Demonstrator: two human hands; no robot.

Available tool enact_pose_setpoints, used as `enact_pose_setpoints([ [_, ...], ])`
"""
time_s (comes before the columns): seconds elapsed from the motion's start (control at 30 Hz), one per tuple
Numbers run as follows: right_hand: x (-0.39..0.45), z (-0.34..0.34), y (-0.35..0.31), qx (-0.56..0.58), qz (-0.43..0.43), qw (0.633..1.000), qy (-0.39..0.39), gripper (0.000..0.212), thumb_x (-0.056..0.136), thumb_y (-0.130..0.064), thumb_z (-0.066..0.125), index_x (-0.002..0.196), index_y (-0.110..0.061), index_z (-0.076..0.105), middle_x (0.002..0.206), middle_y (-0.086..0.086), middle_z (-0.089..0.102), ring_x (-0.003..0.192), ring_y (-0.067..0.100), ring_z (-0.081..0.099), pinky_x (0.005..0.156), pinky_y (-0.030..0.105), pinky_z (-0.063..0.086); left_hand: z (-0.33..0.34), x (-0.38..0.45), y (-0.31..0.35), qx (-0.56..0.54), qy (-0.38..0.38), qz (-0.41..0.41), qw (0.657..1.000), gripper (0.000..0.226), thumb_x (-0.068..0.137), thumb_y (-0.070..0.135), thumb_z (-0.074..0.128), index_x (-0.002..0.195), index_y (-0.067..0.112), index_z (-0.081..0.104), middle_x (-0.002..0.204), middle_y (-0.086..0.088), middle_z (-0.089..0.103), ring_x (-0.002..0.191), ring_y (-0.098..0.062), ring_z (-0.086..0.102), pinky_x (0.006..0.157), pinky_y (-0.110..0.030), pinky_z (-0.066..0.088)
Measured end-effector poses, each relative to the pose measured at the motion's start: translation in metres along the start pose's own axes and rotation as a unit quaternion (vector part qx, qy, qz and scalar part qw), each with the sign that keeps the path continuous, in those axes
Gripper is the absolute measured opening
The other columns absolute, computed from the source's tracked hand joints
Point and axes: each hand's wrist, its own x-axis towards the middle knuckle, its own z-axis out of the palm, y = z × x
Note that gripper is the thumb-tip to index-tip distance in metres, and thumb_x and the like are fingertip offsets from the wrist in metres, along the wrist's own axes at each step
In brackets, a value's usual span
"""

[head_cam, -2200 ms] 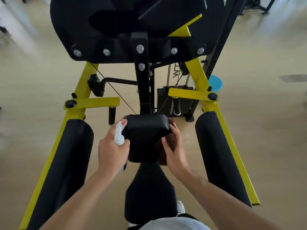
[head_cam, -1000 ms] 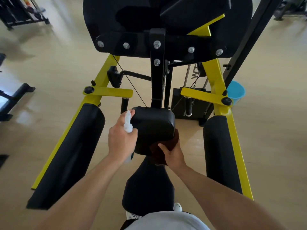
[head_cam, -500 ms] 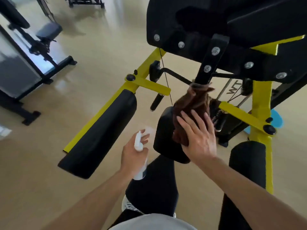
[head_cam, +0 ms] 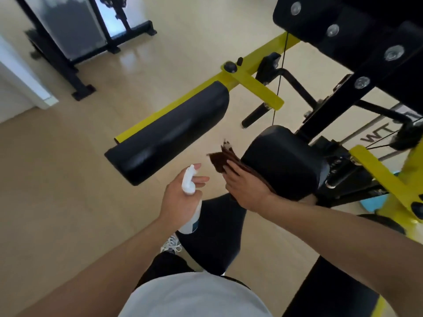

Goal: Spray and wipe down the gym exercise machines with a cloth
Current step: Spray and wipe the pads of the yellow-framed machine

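Cloth could slip off the centre pad mid-wipe.
Right hand [head_cam: 246, 187] presses the brown cloth [head_cam: 223, 160] flat-fingered against the pad [head_cam: 281, 161]; left hand [head_cam: 180, 200] grips the spray bottle [head_cam: 188, 183], which could mist the floor.

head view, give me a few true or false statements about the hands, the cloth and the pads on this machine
1. The left hand holds a white spray bottle. True.
2. The brown cloth lies on the floor. False: the right hand presses it against the side of the middle black pad.
3. The long black pad on the left sits on a yellow frame bar. True.
4. The right hand is wiping the long black pad. False: it is on the middle pad, apart from the long one.
5. The spray bottle is red. False: it is white.
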Motion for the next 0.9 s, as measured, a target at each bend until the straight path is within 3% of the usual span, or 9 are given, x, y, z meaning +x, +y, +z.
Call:
enact_pose_setpoints([
  [0.1, 0.000, 0.017, -0.030, 0.010, -0.051, 0.999, -0.009, 0.058, 0.109, -0.039, 0.027, 0.159, -0.012, 0.036, 0.170, 0.013, 0.024, 0.159, 0.038, 0.007, 0.122, 0.063, -0.016, -0.009, -0.002, 0.006, -0.008, 0.011, -0.012, 1.000, 0.068, 0.082, -0.015, 0.054, 0.124, 0.038, 0.060, 0.098, 0.023, 0.076, 0.097, 0.001, 0.072, 0.091, -0.024, 0.052],
  [0.27, -0.042, 0.058, -0.082, 0.053, -0.079, 0.992, -0.082, 0.048, 0.107, -0.037, 0.042, 0.143, -0.010, 0.057, 0.160, 0.013, 0.044, 0.155, 0.038, 0.024, 0.125, 0.059, -0.014, -0.012, -0.002, 0.019, 0.040, -0.019, -0.005, 0.999, 0.070, 0.084, -0.011, 0.054, 0.114, 0.051, 0.053, 0.095, 0.032, 0.073, 0.099, 0.007, 0.068, 0.089, -0.017, 0.050],
  [0.37, -0.053, 0.060, -0.092, 0.335, -0.016, 0.941, -0.042, 0.042, 0.100, -0.044, 0.054, 0.129, -0.017, 0.064, 0.135, 0.004, 0.066, 0.137, 0.026, 0.050, 0.125, 0.037, 0.000, -0.008, 0.002, 0.020, 0.038, -0.043, -0.009, 0.998, 0.066, 0.085, -0.010, 0.056, 0.124, 0.044, 0.056, 0.098, 0.022, 0.076, 0.100, 0.005, 0.069, 0.087, -0.015, 0.049],
  [0.43, -0.052, 0.044, -0.089, 0.550, 0.062, 0.831, -0.055, 0.041, 0.099, -0.054, 0.053, 0.122, -0.023, 0.066, 0.121, 0.000, 0.069, 0.121, 0.023, 0.059, 0.112, 0.034, 0.033, -0.004, 0.005, 0.022, 0.027, -0.050, -0.015, 0.998, 0.067, 0.085, -0.012, 0.056, 0.124, 0.043, 0.057, 0.098, 0.016, 0.077, 0.100, 0.001, 0.070, 0.089, -0.017, 0.050],
  [0.5, -0.051, 0.017, -0.082, 0.732, 0.148, 0.658, -0.095, 0.041, 0.102, -0.062, 0.043, 0.114, -0.030, 0.065, 0.111, -0.003, 0.070, 0.107, 0.019, 0.064, 0.095, 0.034, 0.048, 0.001, 0.007, 0.020, -0.005, -0.035, -0.034, 0.999, 0.068, 0.084, -0.015, 0.055, 0.121, 0.043, 0.058, 0.096, 0.010, 0.078, 0.096, -0.003, 0.072, 0.087, -0.019, 0.051],
  [0.6, -0.046, -0.014, -0.081, 0.932, 0.273, 0.208, -0.115, 0.038, 0.103, -0.059, 0.049, 0.108, -0.026, 0.068, 0.098, -0.004, 0.076, 0.091, 0.014, 0.071, 0.080, 0.032, 0.055, 0.006, 0.008, 0.022, -0.053, 0.014, -0.055, 0.997, 0.068, 0.084, -0.016, 0.053, 0.120, 0.041, 0.058, 0.102, 0.008, 0.075, 0.097, -0.011, 0.073, 0.086, -0.024, 0.054],
  [0.67, -0.040, -0.024, -0.079, 0.941, 0.319, -0.017, -0.110, 0.036, 0.104, -0.049, 0.054, 0.105, -0.016, 0.069, 0.090, 0.002, 0.078, 0.086, 0.020, 0.072, 0.070, 0.033, 0.054, 0.007, 0.011, 0.027, -0.066, 0.035, -0.059, 0.995, 0.064, 0.084, -0.013, 0.053, 0.114, 0.043, 0.058, 0.109, 0.014, 0.070, 0.098, -0.009, 0.073, 0.086, -0.028, 0.054],
  [0.73, -0.035, -0.037, -0.074, 0.937, 0.315, -0.122, -0.087, 0.042, 0.105, -0.045, 0.054, 0.108, -0.007, 0.072, 0.094, 0.013, 0.080, 0.088, 0.031, 0.076, 0.073, 0.039, 0.056, 0.008, 0.016, 0.038, -0.063, 0.048, -0.067, 0.995, 0.054, 0.083, -0.007, 0.054, 0.106, 0.042, 0.057, 0.110, 0.025, 0.065, 0.097, -0.002, 0.072, 0.081, -0.027, 0.050],
  [0.9, -0.014, -0.058, -0.052, 0.911, 0.342, -0.229, 0.007, 0.048, 0.099, -0.049, 0.059, 0.132, -0.014, 0.068, 0.121, 0.017, 0.075, 0.110, 0.039, 0.073, 0.099, 0.054, 0.055, 0.005, 0.038, 0.070, -0.034, 0.100, -0.064, 0.992, 0.038, 0.085, 0.010, 0.062, 0.099, 0.044, 0.054, 0.095, 0.026, 0.065, 0.085, 0.002, 0.065, 0.076, -0.031, 0.052],
])
